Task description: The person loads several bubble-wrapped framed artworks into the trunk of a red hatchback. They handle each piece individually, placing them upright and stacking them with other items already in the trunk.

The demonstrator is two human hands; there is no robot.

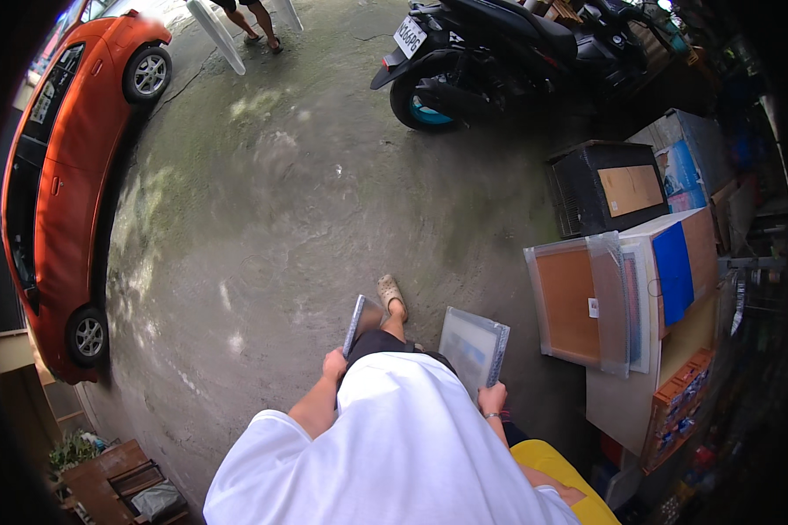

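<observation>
My left hand [334, 363] is closed on the near edge of a thin flat frame [362, 320] in clear wrap, which hangs tilted beside my leg. On the other side, my right hand [492, 398] grips the edge of a larger flat frame [474, 346] with a pale face and plastic-wrapped edges. Both frames are held apart, one on each side of my body. One foot in a beige clog [391, 296] shows ahead between them. My white shirt hides the rest of my legs.
Wrapped brown panels [569, 302] lean on a stack of boxes at the right. Behind them sits a black case [608, 188]. A black motorcycle [499, 61] stands far ahead, an orange car [83, 166] at left. A yellow chair [569, 468] is near my right arm; another person's legs [252, 17] show far ahead.
</observation>
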